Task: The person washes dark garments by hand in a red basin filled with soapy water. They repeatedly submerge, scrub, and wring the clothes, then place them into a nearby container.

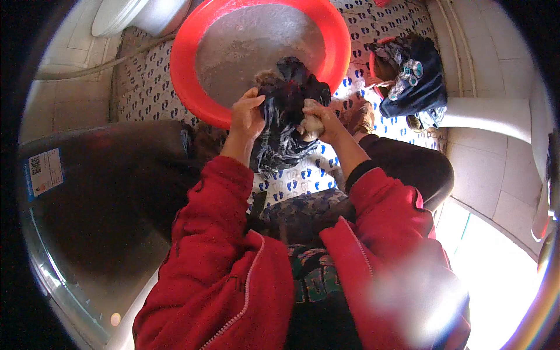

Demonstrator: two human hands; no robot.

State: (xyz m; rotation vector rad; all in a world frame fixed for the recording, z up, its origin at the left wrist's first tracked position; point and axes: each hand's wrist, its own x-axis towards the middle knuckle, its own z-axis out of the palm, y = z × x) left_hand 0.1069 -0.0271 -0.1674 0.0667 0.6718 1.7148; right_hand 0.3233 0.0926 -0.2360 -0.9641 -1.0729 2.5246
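Note:
A wet, dark piece of clothing (287, 111) hangs bunched between my hands at the near rim of a red basin (185, 73). My left hand (247, 116) grips its left edge, thumb uppermost. On the right side, my right hand (326, 119) is closed round a pale, rounded lump (312, 126) that looks like a bar of soap, pressed against the cloth. Greyish, sudsy water (256, 41) fills the basin. A brownish bit of fabric (267, 77) shows beyond the garment, over the water.
Right of the basin, a red container (374, 65) is heaped with dark clothes (417, 87). A hose (111, 65) runs along the left, below a white fixture (119, 14). A dark, glossy appliance (105, 192) stands close at my left. Footprint-patterned flooring (146, 79) lies underneath.

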